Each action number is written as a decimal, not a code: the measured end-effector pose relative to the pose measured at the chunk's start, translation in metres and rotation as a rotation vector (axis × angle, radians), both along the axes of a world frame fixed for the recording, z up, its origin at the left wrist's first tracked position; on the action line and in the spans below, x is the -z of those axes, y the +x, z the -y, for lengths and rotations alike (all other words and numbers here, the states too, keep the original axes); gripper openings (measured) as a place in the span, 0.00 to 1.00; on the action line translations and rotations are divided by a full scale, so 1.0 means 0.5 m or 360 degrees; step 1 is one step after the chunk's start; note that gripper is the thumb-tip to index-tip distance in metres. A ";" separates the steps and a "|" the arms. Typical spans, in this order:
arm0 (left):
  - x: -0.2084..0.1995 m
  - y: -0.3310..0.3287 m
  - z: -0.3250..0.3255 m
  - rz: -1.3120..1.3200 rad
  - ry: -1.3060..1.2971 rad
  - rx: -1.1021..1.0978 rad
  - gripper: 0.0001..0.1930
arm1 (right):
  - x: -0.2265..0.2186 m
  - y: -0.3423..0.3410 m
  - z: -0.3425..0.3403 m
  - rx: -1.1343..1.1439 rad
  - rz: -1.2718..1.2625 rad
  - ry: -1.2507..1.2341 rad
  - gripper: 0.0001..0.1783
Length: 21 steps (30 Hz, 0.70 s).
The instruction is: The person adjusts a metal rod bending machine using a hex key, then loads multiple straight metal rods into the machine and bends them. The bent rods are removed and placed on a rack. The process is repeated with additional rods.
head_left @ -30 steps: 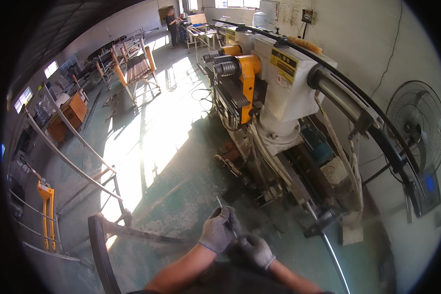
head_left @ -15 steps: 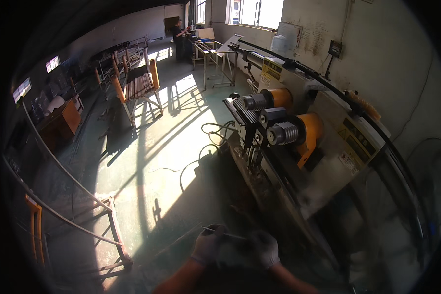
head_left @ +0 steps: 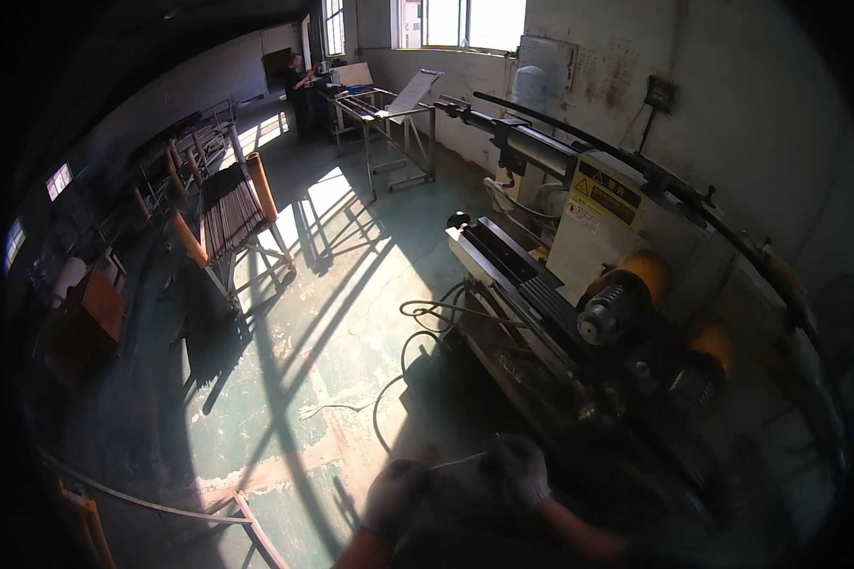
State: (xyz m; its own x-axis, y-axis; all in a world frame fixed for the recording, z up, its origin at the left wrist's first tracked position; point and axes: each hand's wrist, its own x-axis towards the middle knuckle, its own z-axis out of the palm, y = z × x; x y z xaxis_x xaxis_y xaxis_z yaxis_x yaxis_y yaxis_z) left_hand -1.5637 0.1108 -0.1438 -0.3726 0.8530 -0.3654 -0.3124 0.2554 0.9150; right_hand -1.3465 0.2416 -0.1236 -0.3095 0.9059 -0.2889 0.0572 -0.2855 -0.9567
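At the lower edge my left hand (head_left: 394,495), in a pale glove, is closed on one end of a thin light rod (head_left: 458,462). My right hand (head_left: 522,469), gloved too, grips the other end. The rod lies roughly level between the two hands, over the shadowed floor. Both hands are dim, so the exact fingertips and the rod's ends are hard to make out. Nearest to my right hand is a machine (head_left: 552,284) with a long slotted bed, which runs away from me along the right side.
Orange-housed motors (head_left: 626,294) stick out from the machine. Black cables (head_left: 403,365) loop on the floor beside it. A rack of dark rods (head_left: 232,213) stands left. Far back, a person (head_left: 297,90) stands by a table frame (head_left: 380,119). A curved rail (head_left: 152,501) crosses lower left.
My view has moved forward along the machine; its motors now sit lower and farther right. The rail at lower left has slid down. Both hands still hold the rod.
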 end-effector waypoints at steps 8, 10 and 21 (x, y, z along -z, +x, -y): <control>-0.006 -0.453 -0.298 0.0193 -0.0146 -0.0024 0.08 | 0.017 -0.557 -0.358 -0.0351 -0.0548 -0.0090 0.13; -0.014 -0.556 -0.370 0.0160 -0.0131 -0.0110 0.08 | -0.024 -0.671 -0.429 -0.0500 -0.0541 0.0073 0.14; -0.020 -1.134 -0.884 0.0512 0.0139 -0.0078 0.13 | -0.020 -1.140 -0.900 0.0006 -0.0363 0.0052 0.18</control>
State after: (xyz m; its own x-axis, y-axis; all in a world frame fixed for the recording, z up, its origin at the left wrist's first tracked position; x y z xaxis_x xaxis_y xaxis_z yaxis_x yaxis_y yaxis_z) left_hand -2.1307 0.5526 -0.1336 -0.2912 0.8703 -0.3972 -0.5985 0.1581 0.7854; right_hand -1.9165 0.6919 -0.1138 -0.3599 0.9150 -0.1827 -0.1626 -0.2543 -0.9534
